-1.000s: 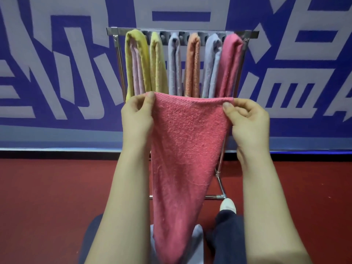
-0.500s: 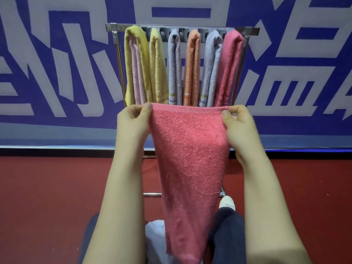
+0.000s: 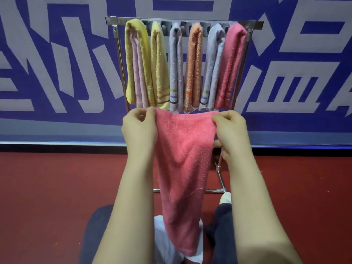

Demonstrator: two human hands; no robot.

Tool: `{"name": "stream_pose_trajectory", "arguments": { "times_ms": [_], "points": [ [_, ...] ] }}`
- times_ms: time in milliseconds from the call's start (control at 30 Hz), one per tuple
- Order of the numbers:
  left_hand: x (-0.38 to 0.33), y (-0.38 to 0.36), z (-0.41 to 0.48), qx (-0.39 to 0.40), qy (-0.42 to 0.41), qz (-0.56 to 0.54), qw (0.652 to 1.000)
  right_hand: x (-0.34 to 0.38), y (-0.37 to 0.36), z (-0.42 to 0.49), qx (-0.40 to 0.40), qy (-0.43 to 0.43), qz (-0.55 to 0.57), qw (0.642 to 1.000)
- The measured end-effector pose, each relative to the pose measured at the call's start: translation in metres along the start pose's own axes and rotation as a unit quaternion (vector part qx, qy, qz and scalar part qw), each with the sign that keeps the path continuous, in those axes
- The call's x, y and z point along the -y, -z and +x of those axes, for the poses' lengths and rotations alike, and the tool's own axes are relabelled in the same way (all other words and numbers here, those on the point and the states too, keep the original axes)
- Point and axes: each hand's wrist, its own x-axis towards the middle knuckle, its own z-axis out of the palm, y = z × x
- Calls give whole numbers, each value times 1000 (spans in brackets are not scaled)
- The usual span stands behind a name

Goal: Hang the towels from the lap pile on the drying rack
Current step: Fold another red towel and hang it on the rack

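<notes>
1. My left hand [image 3: 140, 128] pinches one top corner of a coral-pink terry towel [image 3: 182, 149], thumb and fingers curled over the edge, just below the hems hanging on the silver metal drying rack [image 3: 255, 25].
2. My right hand [image 3: 231, 130] pinches the other top corner in the same way, on the rack's right side.
3. The towel's top edge runs slightly slack between my two hands in front of the rack. The cloth narrows as it hangs down to my lap.
4. Six folded towels hang side by side over the rack's top bar. From its left end they are a yellow towel [image 3: 137, 54] with a pale pink layer inside, a second yellow towel [image 3: 159, 63], a lavender towel [image 3: 176, 63], an orange towel [image 3: 194, 63], another lavender towel [image 3: 215, 63] and a pink hung towel [image 3: 232, 60].
5. A white cloth [image 3: 162, 241] lies on my lap in front of the rack, under the held towel's tail.
6. My white shoe [image 3: 225, 198] sits just beside the rack's right foot, on the dark red floor [image 3: 47, 187].
</notes>
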Motion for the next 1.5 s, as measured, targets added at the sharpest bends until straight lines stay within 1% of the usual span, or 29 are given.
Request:
{"name": "stream_pose_trajectory", "arguments": {
  "times_ms": [133, 233, 333, 533, 633, 767, 833, 900, 1033, 1133, 1333, 1500],
  "points": [
    [-6, -8, -10, 5, -21, -42, 999, 8, -6, -11, -14, 64, 17, 998],
    [-13, -12, -21, 20, -34, -63, 997, 14, -13, -23, 7, 89, 44, 995],
    [-19, -14, -31, 45, -38, -102, 993, 18, -16, -35, 36, 95, 91, 991],
    [-23, -14, -42, 105, -23, -156, 982, 25, -15, -45, 99, 82, 132, 983],
    [-24, -14, -44, 121, -10, -177, 977, 25, -10, -46, 123, 53, 163, 978],
    [-26, -11, -47, 168, 20, -213, 962, 25, -5, -44, 136, 6, 163, 977],
    [-24, -11, -46, 191, 18, -210, 959, 27, -3, -43, 145, -11, 189, 971],
    [-22, -11, -45, 207, 9, -207, 956, 26, -1, -41, 171, -32, 209, 962],
    [-20, -11, -43, 189, -30, -176, 966, 25, 5, -35, 241, -79, 252, 934],
    [-16, -11, -41, 184, -37, -189, 964, 25, 4, -36, 287, -80, 276, 914],
    [-9, -11, -37, 186, -56, -173, 965, 24, 5, -33, 296, -96, 268, 912],
    [-4, -9, -34, 198, -80, -148, 966, 24, 7, -35, 274, -100, 239, 926]
  ]
}}
